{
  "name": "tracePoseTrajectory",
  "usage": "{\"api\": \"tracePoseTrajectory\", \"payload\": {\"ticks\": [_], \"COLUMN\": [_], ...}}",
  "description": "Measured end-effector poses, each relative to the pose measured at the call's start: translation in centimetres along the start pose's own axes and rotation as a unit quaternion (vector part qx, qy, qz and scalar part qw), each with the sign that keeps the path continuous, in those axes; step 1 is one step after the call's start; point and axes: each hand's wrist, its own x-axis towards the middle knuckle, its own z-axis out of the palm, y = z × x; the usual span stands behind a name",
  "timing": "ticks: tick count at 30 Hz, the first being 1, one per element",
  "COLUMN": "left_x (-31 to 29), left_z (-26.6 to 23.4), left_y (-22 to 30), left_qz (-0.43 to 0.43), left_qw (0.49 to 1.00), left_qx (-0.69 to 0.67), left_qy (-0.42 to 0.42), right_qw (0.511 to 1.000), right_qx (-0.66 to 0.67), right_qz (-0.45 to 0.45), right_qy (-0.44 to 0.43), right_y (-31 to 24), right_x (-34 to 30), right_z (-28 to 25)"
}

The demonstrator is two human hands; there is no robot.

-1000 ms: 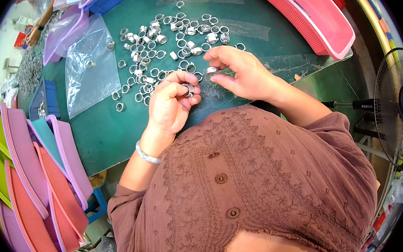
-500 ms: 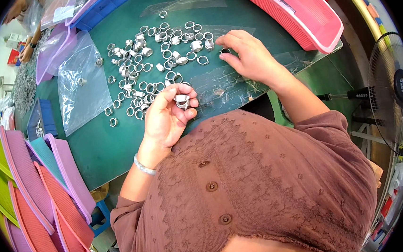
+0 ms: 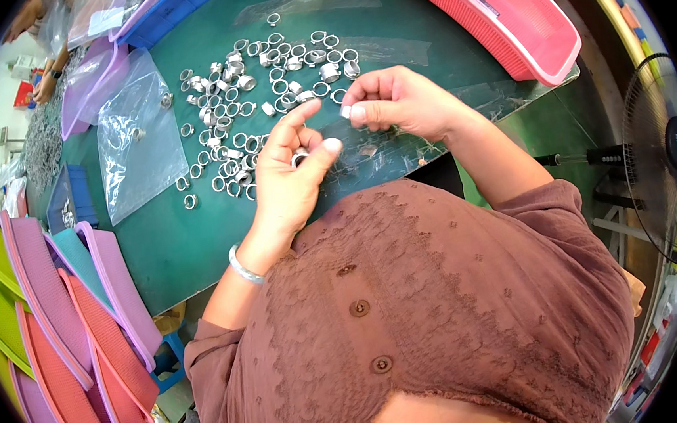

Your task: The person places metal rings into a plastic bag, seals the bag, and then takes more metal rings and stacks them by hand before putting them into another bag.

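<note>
Evidently, from the head view, the handling of the small metal pieces is well short of finished: a broad scatter of loose silvery rings [image 3: 246, 82] covers the middle of the green bench [image 3: 191, 259], some lying flat, others standing on edge, many touching one another. No separate finished group can be told apart among them, so how many have been dealt with cannot be judged; by the look of it, most are left. The left hand [image 3: 284, 182] is at the near edge of this scatter, its thumb and forefinger spread well apart, while its other fingers curl around a metal ring [image 3: 299, 159] that is only partly visible. The right hand [image 3: 406, 107] is just across from it, thumb and forefinger meeting at the tips; whether anything small is pinched there cannot be told. One loose ring [image 3: 338, 96] lies just beside those fingertips, and contact with it is unclear. Left of the scatter lies a clear plastic bag [image 3: 136, 168], with a blue bin [image 3: 80, 196] near its lower left. A long pink basket [image 3: 467, 30] is at the far right of the bench, well apart from the rings.
</note>
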Motion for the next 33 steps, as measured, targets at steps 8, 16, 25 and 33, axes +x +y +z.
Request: {"api": "tracePoseTrajectory", "payload": {"ticks": [8,16,25,33], "left_x": [0.4,0.0,0.1,0.2], "left_z": [-0.2,-0.7,-1.6,-1.8], "left_y": [-0.7,-1.4,-0.8,-0.3], "left_qz": [0.200,0.159,-0.119,-0.151], "left_qw": [0.957,0.975,0.967,0.958], "left_qx": [0.205,0.150,-0.223,-0.243], "left_qy": [0.048,0.049,0.018,-0.019], "right_qw": [0.994,0.839,0.833,0.812], "right_qx": [0.102,-0.485,-0.501,-0.549], "right_qz": [0.017,-0.177,-0.171,-0.132], "right_qy": [-0.015,0.172,0.161,0.146], "right_y": [-1.0,0.8,1.5,0.7], "right_x": [0.6,1.3,1.7,1.8], "right_z": [2.8,0.5,0.1,1.1]}}
